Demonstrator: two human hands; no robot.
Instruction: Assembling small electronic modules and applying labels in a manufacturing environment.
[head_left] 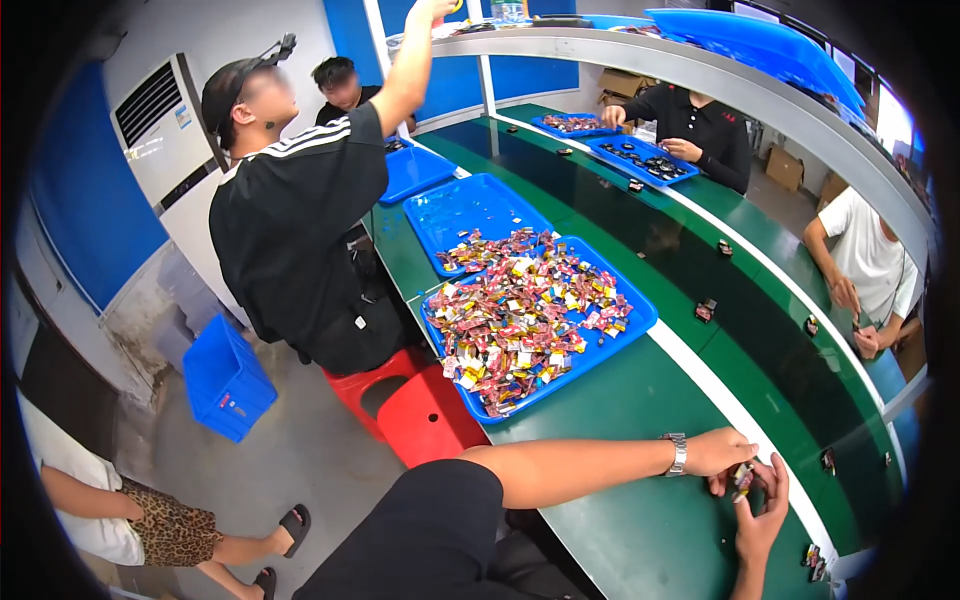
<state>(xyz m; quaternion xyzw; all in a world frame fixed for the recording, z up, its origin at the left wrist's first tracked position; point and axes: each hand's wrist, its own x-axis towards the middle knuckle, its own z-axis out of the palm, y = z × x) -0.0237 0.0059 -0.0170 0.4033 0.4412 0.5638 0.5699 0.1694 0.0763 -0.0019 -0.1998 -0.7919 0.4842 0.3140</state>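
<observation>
Small multicoloured packet [742, 478], too small to make out in detail, sits pinched between both hands at the near right end of the long green table [640, 400]. Left hand [722, 452], with a silver metal wristwatch [677, 453] on the wrist, has its fingers closed down onto the packet from above. Right hand [762, 518] comes up from the lower edge and grips the same packet from the right side, fingers curled round it. Both hands are together, touching the packet, just above the table's inner white edge strip [730, 410].

Further along the table, well apart from the hands, lies a blue rectangular plastic tray [640, 322] heaped with small red, yellow and white wrapped packets [520, 325]. A second blue tray [470, 205] lies just beyond it, touching or nearly so, with a smaller spill of the same packets at its near end.

A dark conveyor belt [760, 300] runs along the middle of the table, carrying a few small dark items spaced apart.

A person in a black striped shirt [300, 220] sits on a red plastic stool [415, 405] beside the heaped tray, one arm raised to an overhead shelf. A blue plastic crate [228, 380] stands on the floor behind that person. Other people work at the far side of the belt.
</observation>
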